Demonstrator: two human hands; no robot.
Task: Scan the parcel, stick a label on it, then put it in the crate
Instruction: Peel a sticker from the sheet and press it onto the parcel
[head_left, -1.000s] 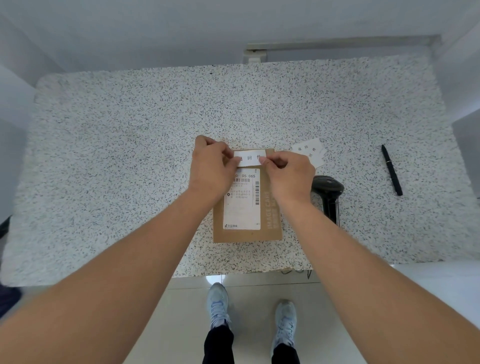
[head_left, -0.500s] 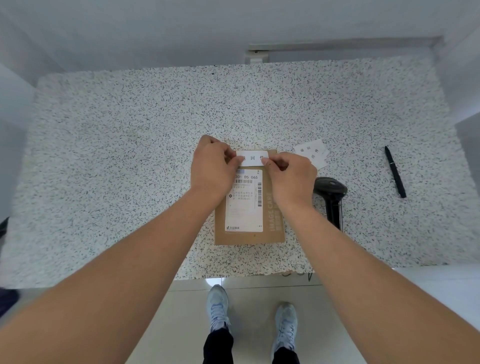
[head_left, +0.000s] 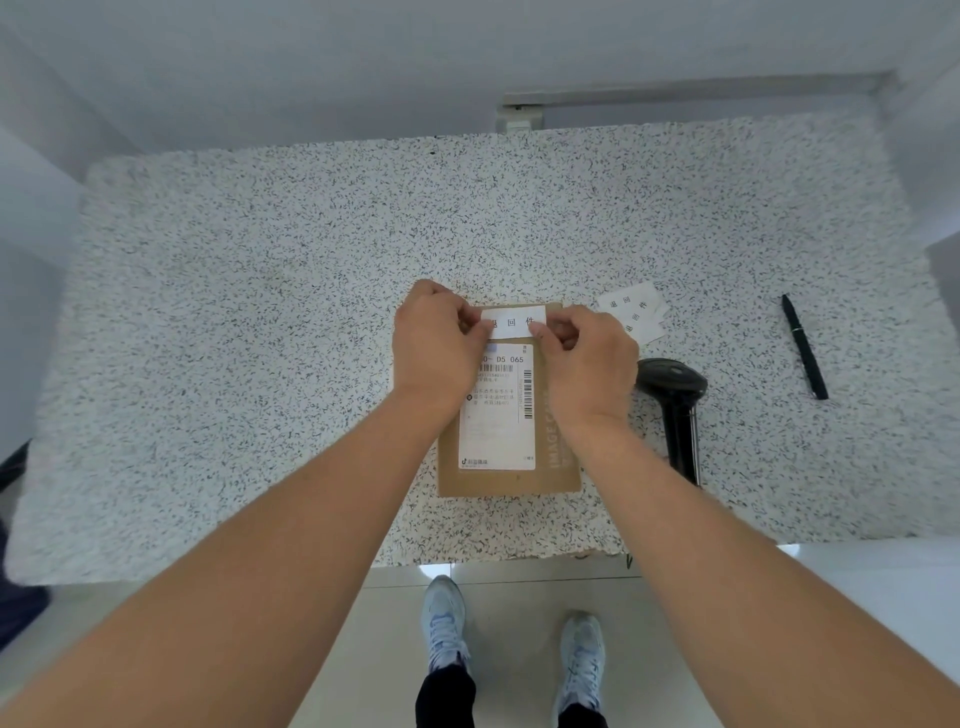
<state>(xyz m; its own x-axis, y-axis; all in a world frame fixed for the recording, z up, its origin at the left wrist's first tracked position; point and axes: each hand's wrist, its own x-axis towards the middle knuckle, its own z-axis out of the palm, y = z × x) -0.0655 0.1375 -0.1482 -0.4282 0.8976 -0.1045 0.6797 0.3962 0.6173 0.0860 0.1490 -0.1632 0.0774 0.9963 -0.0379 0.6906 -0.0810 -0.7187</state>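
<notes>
A flat brown cardboard parcel (head_left: 558, 467) lies on the speckled table (head_left: 260, 338), near its front edge, with a white shipping sheet on its top face. A small white label (head_left: 513, 322) with black characters lies across the parcel's far edge. My left hand (head_left: 436, 353) pinches the label's left end. My right hand (head_left: 587, 364) pinches its right end. Both hands rest over the parcel's upper half. No crate is in view.
Several spare white labels (head_left: 636, 312) lie just right of the parcel. A black barcode scanner (head_left: 675, 395) lies to the right of my right wrist. A black pen (head_left: 804, 345) lies further right. My feet stand on the tiled floor below the table edge.
Both hands have stayed on the label's ends at the parcel's far edge. The label looks flatter against the parcel; little else has moved.
</notes>
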